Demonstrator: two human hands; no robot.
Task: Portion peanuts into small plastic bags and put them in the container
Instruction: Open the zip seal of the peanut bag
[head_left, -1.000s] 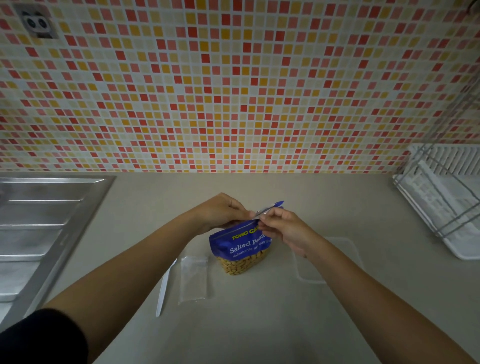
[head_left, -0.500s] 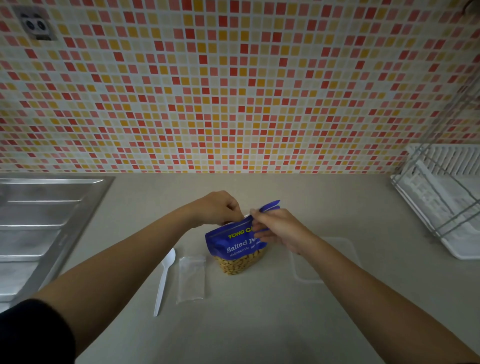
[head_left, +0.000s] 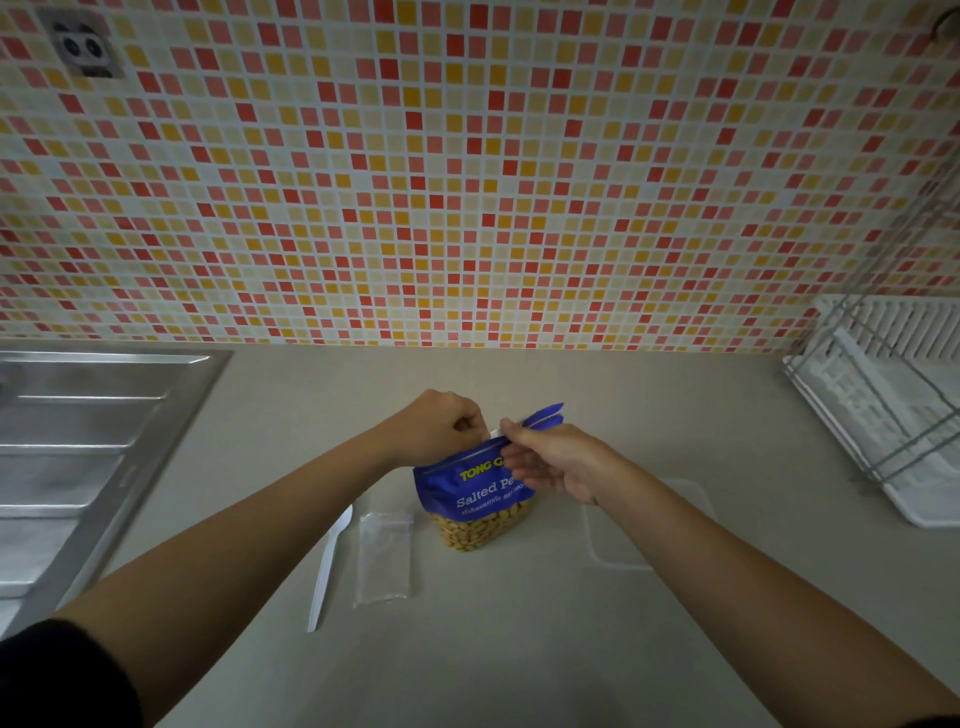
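Peanuts (head_left: 480, 530) fill blue pouch (head_left: 464, 486); left hand (head_left: 441, 426), right hand (head_left: 563, 462) pinch its top.

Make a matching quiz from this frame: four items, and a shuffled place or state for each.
Items:
1. peanut bag
2. spoon
3. container
4. dish rack

Place or state:
A. far right, against the tiled wall
B. lying just left of the small plastic bags
C. upright, top held by the left hand and the right hand
D. clear, right of the peanut bag

Pairs: 1-C, 2-B, 3-D, 4-A
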